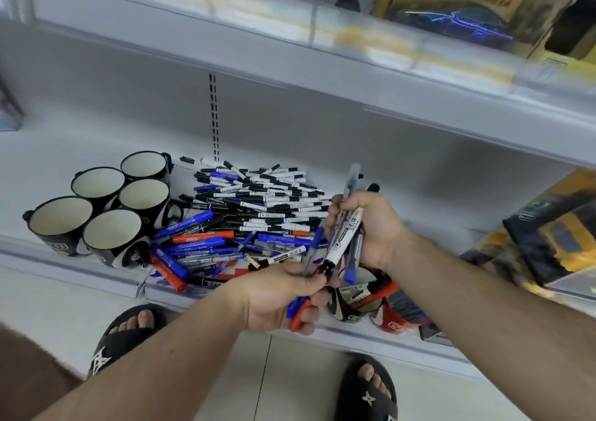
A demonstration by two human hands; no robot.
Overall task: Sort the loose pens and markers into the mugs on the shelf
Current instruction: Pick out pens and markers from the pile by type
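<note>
1. On the white lower shelf [38,150], a big heap of loose pens and markers [254,208] lies spread from the back panel to the front lip: thin black-and-white pens at the rear, thicker blue and red markers nearer the edge.
2. Left of the heap stand five black mugs [106,208] with pale insides, clustered close together and all showing nothing inside.
3. Above the shelf's front edge, the right hand [371,230] grips a fanned bundle of markers [346,227], fingers curled round it; the bundle includes a white-barrelled marker, a blue-capped one and a clear pen sticking up.
4. Just below it, the left hand [277,301] holds a blue and a red marker against its palm with curled fingers, while its thumb and forefinger pinch the lower end of the white-barrelled marker from the right hand's bundle.
5. Behind the hands, partly hidden, more mugs [383,311] sit on the shelf, one red, with markers in them.
6. Yellow toy-truck boxes [554,227] stand at the right.
7. Two feet in black slides [371,395] rest on the tiled floor.
</note>
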